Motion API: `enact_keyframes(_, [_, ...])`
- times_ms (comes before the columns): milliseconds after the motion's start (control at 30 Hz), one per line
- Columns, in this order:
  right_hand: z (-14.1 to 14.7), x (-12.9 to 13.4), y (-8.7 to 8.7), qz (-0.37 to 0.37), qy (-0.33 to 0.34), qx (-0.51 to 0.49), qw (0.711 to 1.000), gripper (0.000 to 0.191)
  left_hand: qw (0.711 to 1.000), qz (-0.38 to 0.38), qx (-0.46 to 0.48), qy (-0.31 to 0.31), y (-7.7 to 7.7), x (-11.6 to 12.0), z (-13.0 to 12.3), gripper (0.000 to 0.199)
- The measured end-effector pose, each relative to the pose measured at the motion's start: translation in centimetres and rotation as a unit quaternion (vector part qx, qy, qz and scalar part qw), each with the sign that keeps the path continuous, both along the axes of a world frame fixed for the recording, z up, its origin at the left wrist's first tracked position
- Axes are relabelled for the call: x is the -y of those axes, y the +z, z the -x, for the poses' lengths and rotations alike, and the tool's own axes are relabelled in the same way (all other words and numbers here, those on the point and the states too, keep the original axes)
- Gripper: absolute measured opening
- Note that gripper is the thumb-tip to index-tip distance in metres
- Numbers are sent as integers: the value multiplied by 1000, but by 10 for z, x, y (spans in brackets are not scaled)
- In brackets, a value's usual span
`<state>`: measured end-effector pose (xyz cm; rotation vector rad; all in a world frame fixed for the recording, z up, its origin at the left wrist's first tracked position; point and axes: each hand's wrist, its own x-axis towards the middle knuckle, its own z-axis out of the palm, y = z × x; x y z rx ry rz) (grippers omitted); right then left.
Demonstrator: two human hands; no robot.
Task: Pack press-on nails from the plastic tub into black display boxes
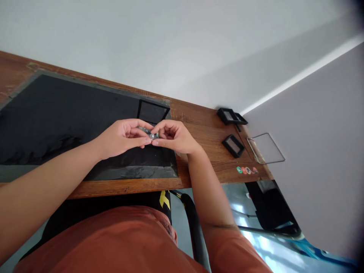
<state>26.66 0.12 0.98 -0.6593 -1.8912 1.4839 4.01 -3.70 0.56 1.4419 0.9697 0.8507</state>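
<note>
Over the black mat (65, 110), both of my hands meet at their fingertips. Between them is a small shiny silvery piece (152, 136), too small to name. My left hand (123, 137) pinches it from the left with thumb and fingers. From the other side, my right hand (178, 137) closes thumb and forefinger on it. Just behind the fingers, a black-rimmed lid or frame (153, 111) stands tilted up. Some small glinting bits show under the fingertips, mostly hidden by the hands.
On the wooden table (196, 117) to the right lie a small black tray (233, 146), more black trays (231, 115) by the wall and several round stickers (243, 170). A thin metal wire frame (267, 148) juts past the right edge. A chair armrest (192, 216) is below.
</note>
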Motion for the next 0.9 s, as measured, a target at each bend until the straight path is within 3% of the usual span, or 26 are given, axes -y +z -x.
enact_keyframes(133, [0, 1, 2, -34, 14, 25, 999, 36, 1000, -1, 3, 4, 0, 1, 0, 45])
enact_keyframes(700, [1, 7, 3, -123, -59, 55, 989, 36, 1000, -8, 0, 18, -1, -1, -2, 46])
enact_keyframes(900, [1, 8, 2, -150, -67, 73, 984, 23, 1000, -4, 4, 26, 0, 0, -3, 45])
